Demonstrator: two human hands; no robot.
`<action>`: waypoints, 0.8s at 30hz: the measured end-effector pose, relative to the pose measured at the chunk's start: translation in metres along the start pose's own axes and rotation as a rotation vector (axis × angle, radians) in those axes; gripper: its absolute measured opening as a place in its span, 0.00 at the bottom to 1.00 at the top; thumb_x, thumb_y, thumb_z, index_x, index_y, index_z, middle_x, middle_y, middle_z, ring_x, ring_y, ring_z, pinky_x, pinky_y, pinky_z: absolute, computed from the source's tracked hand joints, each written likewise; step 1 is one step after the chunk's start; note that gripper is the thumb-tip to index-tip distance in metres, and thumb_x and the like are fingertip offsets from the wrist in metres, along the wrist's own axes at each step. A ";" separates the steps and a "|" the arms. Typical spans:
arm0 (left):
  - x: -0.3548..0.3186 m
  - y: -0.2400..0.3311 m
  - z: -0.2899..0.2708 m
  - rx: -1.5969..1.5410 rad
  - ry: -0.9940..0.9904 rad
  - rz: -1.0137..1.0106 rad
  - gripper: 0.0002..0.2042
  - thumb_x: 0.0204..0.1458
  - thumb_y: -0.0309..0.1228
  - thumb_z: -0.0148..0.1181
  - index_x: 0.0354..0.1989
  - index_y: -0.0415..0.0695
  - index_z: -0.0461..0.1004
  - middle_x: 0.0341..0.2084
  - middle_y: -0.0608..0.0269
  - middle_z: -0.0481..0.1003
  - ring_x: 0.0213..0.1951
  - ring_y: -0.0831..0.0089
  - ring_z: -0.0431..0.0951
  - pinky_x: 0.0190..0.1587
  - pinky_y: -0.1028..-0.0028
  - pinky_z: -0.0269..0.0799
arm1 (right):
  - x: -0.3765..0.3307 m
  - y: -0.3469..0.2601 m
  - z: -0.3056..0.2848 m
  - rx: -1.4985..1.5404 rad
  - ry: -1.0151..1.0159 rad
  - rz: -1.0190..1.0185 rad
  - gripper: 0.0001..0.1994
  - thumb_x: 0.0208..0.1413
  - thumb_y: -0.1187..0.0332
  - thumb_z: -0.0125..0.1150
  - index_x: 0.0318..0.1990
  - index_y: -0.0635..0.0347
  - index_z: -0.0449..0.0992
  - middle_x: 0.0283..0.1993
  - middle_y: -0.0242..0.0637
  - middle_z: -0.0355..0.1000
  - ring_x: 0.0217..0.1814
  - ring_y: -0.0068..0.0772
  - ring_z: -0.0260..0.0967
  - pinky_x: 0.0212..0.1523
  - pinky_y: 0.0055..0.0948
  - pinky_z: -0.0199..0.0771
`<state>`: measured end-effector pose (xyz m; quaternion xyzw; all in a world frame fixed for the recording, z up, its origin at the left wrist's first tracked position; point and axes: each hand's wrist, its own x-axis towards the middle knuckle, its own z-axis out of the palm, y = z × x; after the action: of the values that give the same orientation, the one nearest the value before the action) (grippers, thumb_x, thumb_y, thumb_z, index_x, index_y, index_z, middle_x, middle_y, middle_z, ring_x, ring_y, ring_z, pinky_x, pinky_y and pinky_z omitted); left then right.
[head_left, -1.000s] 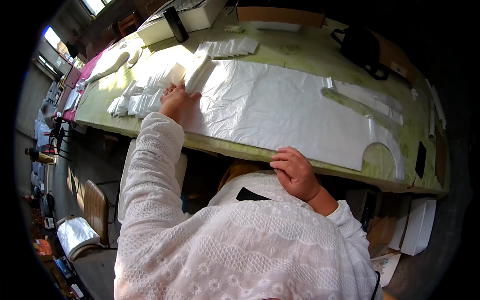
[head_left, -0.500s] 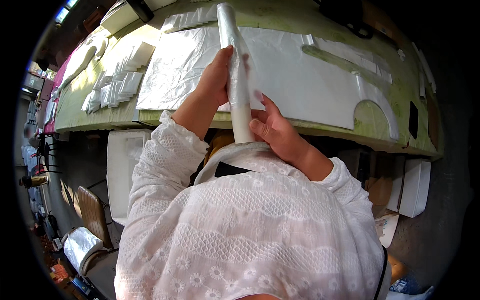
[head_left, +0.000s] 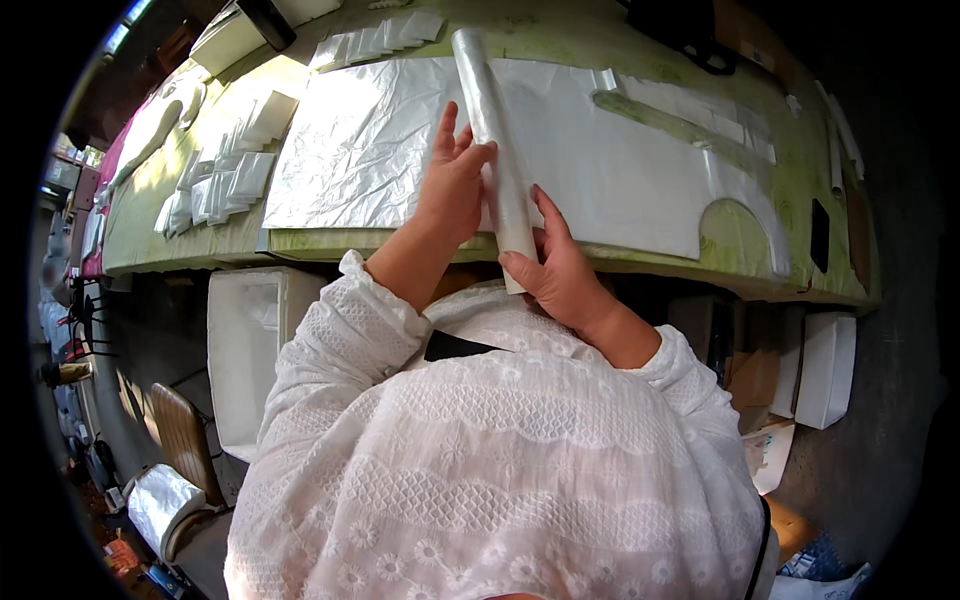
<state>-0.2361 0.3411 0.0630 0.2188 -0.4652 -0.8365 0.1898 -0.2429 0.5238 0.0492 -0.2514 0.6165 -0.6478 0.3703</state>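
Observation:
A long roll of clear plastic film (head_left: 497, 120) slants up from the front of my body over the table's near edge. My right hand (head_left: 565, 275) grips its lower end, thumb across the front and fingers behind. Beside the middle of the roll is my left hand (head_left: 455, 190), its fingers spread and pointing away from me. The left thumb touches the roll's side. Under the roll, a wrinkled silvery-white plastic sheet (head_left: 340, 150) lies flat on the table.
The table has a green patterned cloth (head_left: 400, 240). Folded white packets (head_left: 250, 175) lie left. Curved clear plastic strips (head_left: 765, 215) and a dark phone-like slab (head_left: 820, 235) lie right. Below the edge stand a white foam box (head_left: 240, 350) and a white carton (head_left: 828, 365).
The roll has shifted right and tilts more to the left at its far end. My left hand has loosened from round the roll and its fingers have spread. My right hand has closed on the lower end.

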 end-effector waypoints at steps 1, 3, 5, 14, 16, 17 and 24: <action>0.000 -0.009 -0.001 -0.107 -0.077 -0.125 0.41 0.61 0.25 0.55 0.79 0.66 0.43 0.65 0.55 0.64 0.55 0.66 0.73 0.53 0.58 0.75 | 0.000 0.006 0.000 -0.020 -0.022 -0.070 0.48 0.62 0.68 0.63 0.79 0.59 0.31 0.50 0.47 0.72 0.45 0.30 0.71 0.47 0.32 0.76; 0.005 -0.027 0.001 0.062 -0.021 0.004 0.42 0.59 0.22 0.54 0.79 0.66 0.41 0.61 0.55 0.67 0.45 0.68 0.76 0.42 0.63 0.79 | 0.002 0.002 0.003 -0.223 0.007 0.012 0.53 0.57 0.66 0.67 0.79 0.56 0.30 0.56 0.58 0.72 0.54 0.47 0.75 0.58 0.40 0.72; 0.013 -0.030 0.001 0.221 0.009 0.046 0.44 0.57 0.20 0.55 0.80 0.64 0.41 0.58 0.56 0.67 0.44 0.69 0.75 0.42 0.64 0.79 | 0.001 -0.010 0.002 -0.382 0.016 0.090 0.55 0.54 0.65 0.68 0.79 0.55 0.30 0.58 0.64 0.71 0.57 0.58 0.75 0.60 0.43 0.72; 0.073 0.008 0.018 0.173 0.093 -0.062 0.45 0.57 0.20 0.56 0.80 0.64 0.42 0.42 0.59 0.71 0.36 0.67 0.76 0.39 0.59 0.80 | -0.030 -0.029 -0.027 -0.493 0.014 0.154 0.53 0.53 0.65 0.67 0.79 0.56 0.34 0.49 0.52 0.74 0.49 0.46 0.75 0.56 0.39 0.73; 0.095 0.006 -0.002 0.134 0.015 -0.013 0.42 0.58 0.21 0.57 0.79 0.65 0.46 0.41 0.58 0.73 0.39 0.66 0.76 0.44 0.57 0.79 | -0.048 -0.035 -0.040 -0.407 -0.056 0.264 0.48 0.53 0.66 0.66 0.78 0.60 0.42 0.54 0.49 0.73 0.53 0.39 0.73 0.59 0.35 0.70; 0.103 0.000 -0.001 0.120 -0.081 -0.007 0.39 0.60 0.24 0.57 0.78 0.65 0.48 0.44 0.57 0.74 0.43 0.64 0.77 0.49 0.56 0.78 | -0.057 -0.031 -0.049 -0.371 -0.043 0.246 0.47 0.53 0.66 0.65 0.78 0.61 0.43 0.56 0.48 0.73 0.55 0.38 0.72 0.59 0.34 0.70; 0.111 -0.001 0.012 -0.294 -0.062 -0.294 0.24 0.68 0.34 0.52 0.71 0.42 0.62 0.65 0.56 0.67 0.61 0.56 0.71 0.66 0.58 0.67 | -0.108 0.004 -0.089 -0.222 0.075 0.341 0.43 0.51 0.77 0.61 0.76 0.63 0.50 0.59 0.42 0.70 0.57 0.30 0.70 0.59 0.31 0.70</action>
<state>-0.3347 0.2917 0.0468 0.2284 -0.3068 -0.9204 0.0813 -0.2470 0.6639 0.0495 -0.1583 0.7312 -0.5124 0.4215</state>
